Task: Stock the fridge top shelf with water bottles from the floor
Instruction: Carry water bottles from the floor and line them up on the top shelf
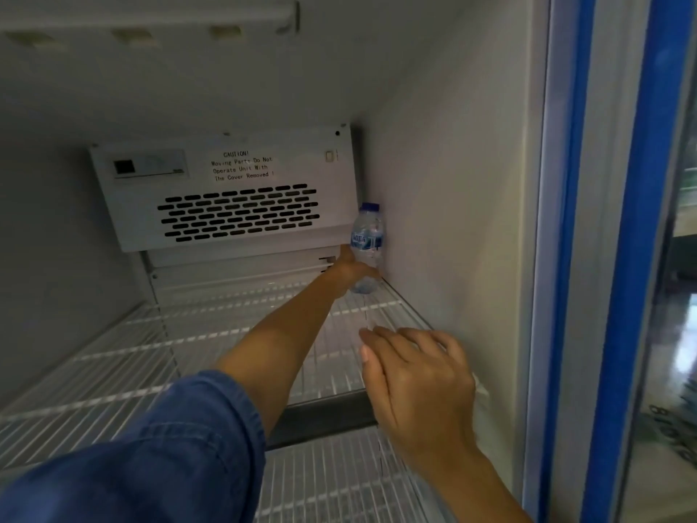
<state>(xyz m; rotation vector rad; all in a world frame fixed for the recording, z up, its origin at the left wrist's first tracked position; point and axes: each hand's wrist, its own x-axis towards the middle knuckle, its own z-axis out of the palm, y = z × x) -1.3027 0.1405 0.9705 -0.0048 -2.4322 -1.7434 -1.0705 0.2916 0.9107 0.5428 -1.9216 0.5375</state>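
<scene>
White fridge walls [452, 183] enclose the whole view, dim and bare, with a blue-edged door frame [633, 258] running top to bottom along the right side. Across the middle spreads the top wire shelf [113, 356], its white bars running back to the rear wall; a second wire shelf [332, 481] shows below its dark front edge. Above the back of the top shelf hangs a slotted fan cover [226, 220], pale grey, bearing a printed caution label [242, 166].

From the lower left a blue denim sleeve [151, 466] reaches in, the bare forearm stretching deep toward the far right corner. At its end the left hand [350, 268] wraps its fingers round the lower half of a water bottle [367, 239]. The right hand [418, 386] hovers palm down over the front right part of the top shelf, near the side wall, fingers loosely bent and holding nothing; whether they touch the bars cannot be told.

The water bottle stands upright in the rear right corner of the top shelf, just beside the side wall and next to the fan cover's right edge. Clear plastic, it carries a blue label band and a blue cap [369, 207]. Its base sits at the level of the wires, though the gripping hand hides whether it rests on them.
</scene>
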